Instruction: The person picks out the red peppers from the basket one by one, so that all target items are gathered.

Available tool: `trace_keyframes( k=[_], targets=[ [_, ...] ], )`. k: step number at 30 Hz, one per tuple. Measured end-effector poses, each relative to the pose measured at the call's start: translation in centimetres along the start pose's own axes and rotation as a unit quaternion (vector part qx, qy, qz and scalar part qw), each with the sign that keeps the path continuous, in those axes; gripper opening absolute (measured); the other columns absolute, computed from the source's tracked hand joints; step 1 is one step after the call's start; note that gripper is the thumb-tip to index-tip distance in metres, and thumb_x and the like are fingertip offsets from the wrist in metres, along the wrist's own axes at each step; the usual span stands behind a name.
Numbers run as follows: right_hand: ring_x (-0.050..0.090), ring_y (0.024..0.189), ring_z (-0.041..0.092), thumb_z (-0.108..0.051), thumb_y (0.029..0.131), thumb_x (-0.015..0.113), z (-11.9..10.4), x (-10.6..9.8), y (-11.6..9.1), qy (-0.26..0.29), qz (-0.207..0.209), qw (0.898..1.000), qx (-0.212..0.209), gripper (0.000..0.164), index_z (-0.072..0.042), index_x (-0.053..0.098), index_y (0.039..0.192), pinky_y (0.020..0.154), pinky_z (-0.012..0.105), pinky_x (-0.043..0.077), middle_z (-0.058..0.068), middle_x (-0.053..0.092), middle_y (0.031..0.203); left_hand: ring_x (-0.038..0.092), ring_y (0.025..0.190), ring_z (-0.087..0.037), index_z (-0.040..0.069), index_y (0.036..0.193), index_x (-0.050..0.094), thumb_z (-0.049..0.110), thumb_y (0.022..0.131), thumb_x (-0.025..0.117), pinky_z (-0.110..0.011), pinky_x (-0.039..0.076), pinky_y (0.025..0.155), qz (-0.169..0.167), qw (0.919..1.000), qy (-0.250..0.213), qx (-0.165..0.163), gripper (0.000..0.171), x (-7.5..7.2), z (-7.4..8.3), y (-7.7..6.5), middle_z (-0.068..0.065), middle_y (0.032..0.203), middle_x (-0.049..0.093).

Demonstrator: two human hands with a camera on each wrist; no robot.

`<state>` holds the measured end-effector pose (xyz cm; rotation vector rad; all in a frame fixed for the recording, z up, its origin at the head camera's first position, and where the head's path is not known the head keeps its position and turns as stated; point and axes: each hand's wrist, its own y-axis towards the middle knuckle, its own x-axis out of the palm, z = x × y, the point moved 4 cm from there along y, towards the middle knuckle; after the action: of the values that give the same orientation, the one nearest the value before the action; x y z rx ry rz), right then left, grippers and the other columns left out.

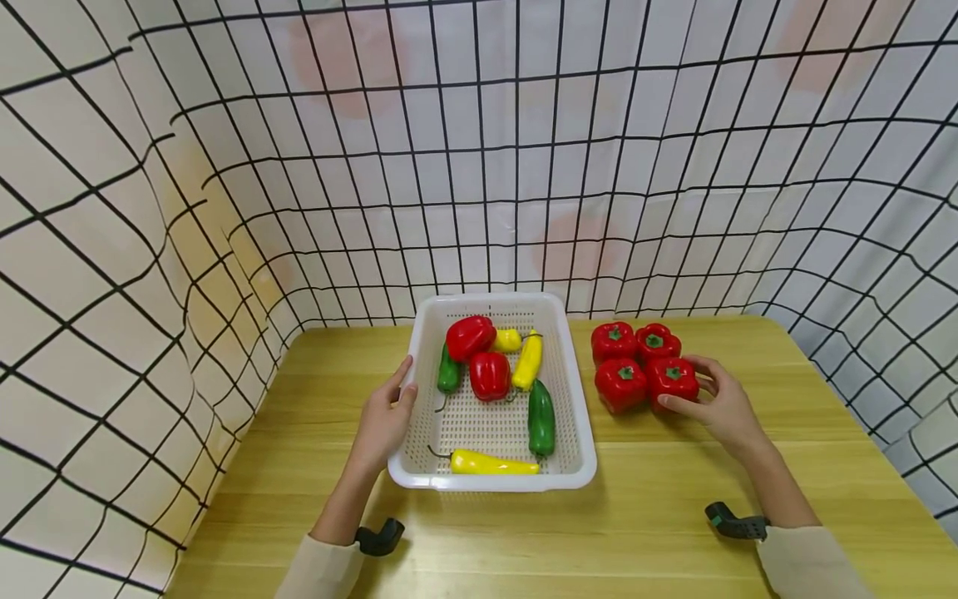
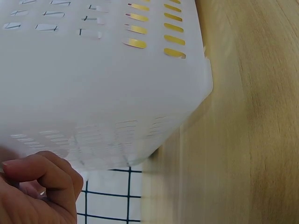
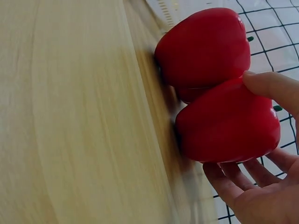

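A white plastic basket (image 1: pixel 582 416) with a slotted wall stands on the wooden table. My left hand (image 1: pixel 387 420) grips its left rim, thumb over the edge; in the left wrist view the curled fingers (image 2: pixel 51 175) show beside the basket's wall (image 2: pixel 93 88). To the right of the basket, several red bell peppers sit close together, stems up. My right hand (image 1: pixel 722 405) holds the nearest right red bell pepper (image 1: pixel 671 378), thumb on its near side and fingers round the far side. In the right wrist view that pepper (image 3: pixel 229 123) touches or nearly touches another red bell pepper (image 3: pixel 205 49).
Inside the basket lie two red bell peppers (image 1: pixel 490 377), two green peppers (image 1: pixel 541 418) and several yellow peppers (image 1: pixel 494 462). A white sheet with a black grid (image 1: pixel 494 175) rises behind and beside the table (image 1: pixel 554 541). Dark bands with cameras (image 1: pixel 382 537) sit on both wrists.
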<state>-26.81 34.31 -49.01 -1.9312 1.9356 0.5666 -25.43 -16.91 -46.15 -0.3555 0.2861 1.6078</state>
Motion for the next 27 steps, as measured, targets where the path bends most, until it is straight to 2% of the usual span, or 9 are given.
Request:
trace_keyframes(
  k=[6,12,16,21,27],
  targets=[
    [0.037,0.140,0.050,-0.035,0.093,0.077,0.2,0.1,0.0,-0.002,-0.002,1.000,0.002,0.093,-0.005,0.023,0.162,0.081,-0.001,0.042,0.028,0.031,0.160,0.073,0.096,-0.035,0.041,0.157,0.040,0.030,0.108,0.053,-0.044,0.066,0.072,-0.002,1.0000,-0.004,0.000,0.052,0.1,0.0,0.0,-0.024,0.128,0.065],
    [0.035,0.142,0.051,-0.036,0.092,0.078,0.5,0.0,-0.1,-0.012,-0.010,1.000,0.000,0.097,-0.009,0.019,0.164,0.085,0.003,0.047,0.026,0.028,0.163,0.072,0.099,-0.036,0.039,0.158,0.040,0.030,0.108,0.053,-0.045,0.066,0.074,-0.002,1.0000,-0.002,0.000,0.052,0.1,0.0,0.1,-0.023,0.129,0.065],
    [0.035,0.142,0.051,-0.033,0.094,0.077,0.3,-0.1,-0.3,0.012,-0.013,1.000,-0.005,0.095,-0.007,0.018,0.164,0.086,0.001,0.047,0.028,0.028,0.162,0.072,0.098,-0.035,0.039,0.158,0.040,0.029,0.108,0.053,-0.045,0.066,0.074,0.000,1.0000,0.000,0.001,0.052,0.1,-0.1,0.1,-0.023,0.128,0.066],
    [0.039,0.139,0.043,-0.029,0.097,0.074,-0.9,-0.9,-0.5,0.013,0.016,0.999,-0.034,0.084,-0.005,0.026,0.161,0.090,0.000,0.046,0.026,0.034,0.159,0.072,0.098,-0.035,0.039,0.158,0.040,0.029,0.108,0.053,-0.045,0.066,0.074,0.000,1.0000,0.002,0.002,0.053,0.1,0.0,0.1,-0.023,0.129,0.066],
    [0.043,0.138,0.031,-0.026,0.098,0.072,-3.7,-1.9,-0.3,-0.002,0.051,0.996,-0.078,0.074,-0.008,0.033,0.158,0.096,0.001,0.045,0.019,0.041,0.155,0.072,0.096,-0.033,0.040,0.158,0.040,0.029,0.108,0.053,-0.044,0.066,0.073,0.001,1.0000,-0.001,-0.001,0.052,0.1,0.0,0.0,-0.022,0.128,0.066]
  ],
)
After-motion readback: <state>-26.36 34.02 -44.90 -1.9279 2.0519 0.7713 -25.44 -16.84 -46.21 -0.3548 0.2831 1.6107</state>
